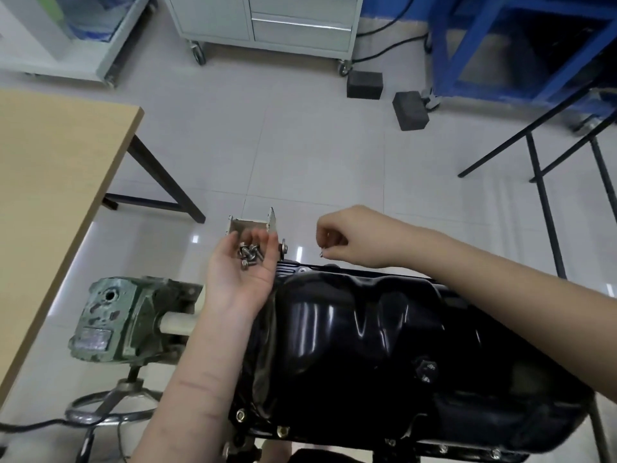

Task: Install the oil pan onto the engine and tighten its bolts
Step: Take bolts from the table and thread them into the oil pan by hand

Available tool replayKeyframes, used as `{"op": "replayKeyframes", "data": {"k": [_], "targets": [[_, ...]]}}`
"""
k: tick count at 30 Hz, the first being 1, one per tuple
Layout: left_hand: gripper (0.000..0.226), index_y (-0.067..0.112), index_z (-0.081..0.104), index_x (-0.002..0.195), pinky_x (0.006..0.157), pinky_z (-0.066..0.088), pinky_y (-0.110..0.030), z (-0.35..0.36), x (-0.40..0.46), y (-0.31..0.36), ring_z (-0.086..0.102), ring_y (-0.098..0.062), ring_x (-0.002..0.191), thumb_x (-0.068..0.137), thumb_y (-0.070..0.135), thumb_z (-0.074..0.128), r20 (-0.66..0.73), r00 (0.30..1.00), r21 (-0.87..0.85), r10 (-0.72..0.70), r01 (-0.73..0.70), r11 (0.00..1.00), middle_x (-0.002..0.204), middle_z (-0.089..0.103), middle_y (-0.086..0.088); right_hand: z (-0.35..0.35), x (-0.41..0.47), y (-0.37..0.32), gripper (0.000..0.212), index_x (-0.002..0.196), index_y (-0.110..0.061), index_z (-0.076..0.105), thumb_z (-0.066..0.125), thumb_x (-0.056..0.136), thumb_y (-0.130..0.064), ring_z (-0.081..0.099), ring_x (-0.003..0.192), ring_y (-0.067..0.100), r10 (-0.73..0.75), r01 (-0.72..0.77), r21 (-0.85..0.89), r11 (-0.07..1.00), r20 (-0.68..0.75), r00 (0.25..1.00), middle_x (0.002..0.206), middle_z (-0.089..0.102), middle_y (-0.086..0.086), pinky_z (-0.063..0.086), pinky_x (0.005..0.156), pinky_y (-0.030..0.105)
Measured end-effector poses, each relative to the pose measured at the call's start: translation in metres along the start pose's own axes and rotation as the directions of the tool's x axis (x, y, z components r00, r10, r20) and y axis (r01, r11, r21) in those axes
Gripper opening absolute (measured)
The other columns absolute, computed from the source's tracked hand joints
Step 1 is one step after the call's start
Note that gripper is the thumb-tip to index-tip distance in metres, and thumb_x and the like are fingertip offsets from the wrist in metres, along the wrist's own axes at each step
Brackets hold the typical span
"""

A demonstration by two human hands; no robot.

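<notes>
The glossy black oil pan (367, 345) lies on the engine in front of me, with bolts seated along its near flange (283, 430). My left hand (240, 272) is held palm up over the pan's far left corner, cupping several loose silver bolts (248, 254). My right hand (347, 240) hovers above the pan's far edge, its fingers pinching one small bolt (321, 252) that points down. A drain plug (428, 370) sits on the pan's right side.
A green gearbox unit (110, 319) on a stand with a ring handle (110, 412) sits to the left. A wooden table (50, 182) is at far left. A metal bracket (252, 225) stands beyond my left hand. Black blocks (410, 110), a wheeled cabinet (267, 25) and a blue frame (500, 45) are beyond.
</notes>
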State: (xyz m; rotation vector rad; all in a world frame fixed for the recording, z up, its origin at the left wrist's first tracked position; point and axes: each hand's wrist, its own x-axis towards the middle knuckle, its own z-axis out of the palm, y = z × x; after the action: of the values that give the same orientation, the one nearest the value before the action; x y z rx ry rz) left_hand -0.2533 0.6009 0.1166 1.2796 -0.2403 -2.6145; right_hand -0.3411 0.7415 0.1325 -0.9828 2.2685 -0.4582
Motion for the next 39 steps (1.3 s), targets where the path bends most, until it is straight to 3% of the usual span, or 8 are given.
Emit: {"op": "replayKeyframes", "data": {"k": [4,7,9,14,19,24,32,39], "targets": [[0.028,0.007,0.045,0.072,0.039,0.046,-0.016,-0.011,0.013,0.004,0.048,-0.011,0.033,0.098,0.013,0.037,-0.041,0.998,0.022,-0.042,0.043,0.999,0.045,0.05,-0.004,0.016,0.024,0.001,0.018,0.103,-0.007,0.06,0.058,0.085,-0.01,0.045,0.078,0.012,-0.04,0.054,-0.125,0.991,0.107,0.993,0.098,0.064,0.005,0.03,0.062,0.018],[0.027,0.007,0.044,0.072,0.037,0.041,-0.013,-0.02,0.019,0.006,0.044,-0.01,0.032,0.097,0.012,0.037,-0.053,0.995,0.006,-0.085,0.085,0.996,0.045,0.049,-0.004,0.025,0.038,0.002,0.024,0.109,-0.007,0.059,0.057,0.085,-0.01,0.052,0.087,0.017,-0.035,0.063,-0.174,0.983,0.157,0.987,0.102,0.064,0.006,0.03,0.064,0.019],[0.027,0.008,0.044,0.071,0.037,0.04,-0.012,-0.025,0.022,0.007,0.044,-0.01,0.032,0.097,0.011,0.037,-0.047,0.993,-0.002,-0.111,0.112,0.994,0.046,0.049,-0.004,0.03,0.043,0.003,0.022,0.106,-0.005,0.062,0.058,0.084,-0.01,0.055,0.091,0.02,-0.059,0.094,-0.188,0.978,0.186,0.981,0.102,0.065,0.009,0.029,0.063,0.018],[0.026,0.008,0.044,0.07,0.037,0.04,-0.012,-0.029,0.027,0.006,0.043,-0.01,0.032,0.095,0.008,0.038,-0.061,0.99,-0.008,-0.129,0.129,0.992,0.045,0.049,-0.005,0.033,0.046,0.002,0.019,0.1,-0.004,0.066,0.056,0.085,-0.009,0.052,0.081,0.016,-0.126,0.174,-0.197,0.965,0.234,0.964,0.099,0.066,0.011,0.024,0.058,0.015],[0.024,0.006,0.045,0.073,0.038,0.044,-0.014,-0.025,0.028,0.007,0.047,-0.011,0.034,0.095,0.008,0.038,-0.058,0.99,0.005,-0.129,0.129,0.992,0.047,0.051,-0.006,0.036,0.05,0.006,0.021,0.104,-0.008,0.063,0.055,0.085,-0.012,0.055,0.098,0.025,-0.117,0.177,-0.312,0.933,0.202,0.972,0.104,0.063,0.01,0.031,0.066,0.023],[0.027,0.005,0.048,0.071,0.045,0.053,-0.021,-0.015,0.029,0.005,0.056,-0.012,0.053,0.096,0.011,0.041,-0.05,0.993,0.067,-0.104,0.107,0.992,0.049,0.057,-0.007,0.037,0.053,0.008,0.021,0.104,-0.008,0.062,0.057,0.085,-0.013,0.055,0.098,0.025,-0.144,0.2,-0.33,0.923,0.187,0.972,0.103,0.063,0.01,0.035,0.071,0.027],[0.027,0.005,0.049,0.072,0.047,0.054,-0.023,-0.002,0.032,0.001,0.056,-0.013,0.05,0.096,0.011,0.04,-0.043,0.993,0.088,-0.109,0.112,0.99,0.063,0.054,-0.006,0.036,0.053,0.01,0.021,0.103,-0.008,0.063,0.056,0.084,-0.013,0.058,0.095,0.028,-0.181,0.263,-0.353,0.898,0.249,0.952,0.101,0.064,0.012,0.044,0.074,0.032],[0.029,0.005,0.049,0.072,0.046,0.053,-0.023,0.004,0.032,-0.001,0.057,-0.014,0.043,0.097,0.012,0.038,-0.036,0.992,0.102,-0.117,0.12,0.988,0.05,0.057,-0.007,0.035,0.055,0.004,0.022,0.109,-0.004,0.054,0.045,0.088,-0.008,0.057,0.093,0.029,-0.286,0.434,-0.526,0.731,0.341,0.896,0.103,0.06,0.012,0.031,0.061,0.028]]}}
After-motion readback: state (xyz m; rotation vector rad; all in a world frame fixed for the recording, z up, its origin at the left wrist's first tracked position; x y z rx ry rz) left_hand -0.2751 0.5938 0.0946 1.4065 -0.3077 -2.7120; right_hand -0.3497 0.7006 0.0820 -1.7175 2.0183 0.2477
